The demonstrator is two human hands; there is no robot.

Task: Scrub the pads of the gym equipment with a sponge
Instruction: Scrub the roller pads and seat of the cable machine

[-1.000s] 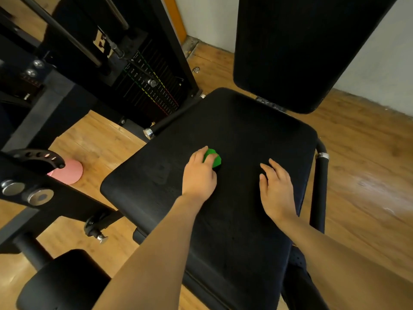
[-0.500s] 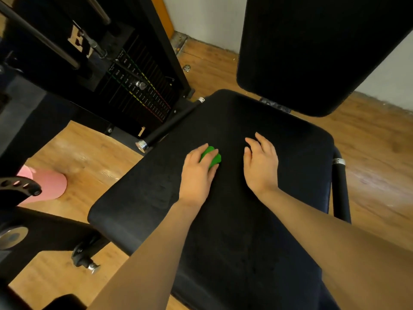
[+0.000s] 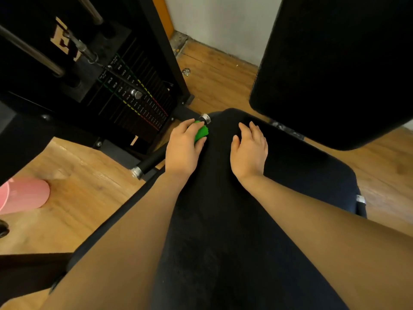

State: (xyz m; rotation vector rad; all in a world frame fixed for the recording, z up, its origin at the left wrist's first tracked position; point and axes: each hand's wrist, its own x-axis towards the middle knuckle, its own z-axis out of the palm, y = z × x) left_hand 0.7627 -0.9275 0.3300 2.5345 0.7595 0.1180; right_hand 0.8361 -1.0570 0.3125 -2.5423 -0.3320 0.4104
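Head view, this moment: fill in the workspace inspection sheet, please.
Surface: black seat pad, dark, no marks discernible.
Job's things: green sponge at the pad's far-left edge; back pad upright behind.
Clutter: pink object on the wooden floor.
Grippers: left hand grips the sponge; right hand rests open on the seat pad.
Cables: cable over the weight stack.
Surroundings: white wall, black handle bar.
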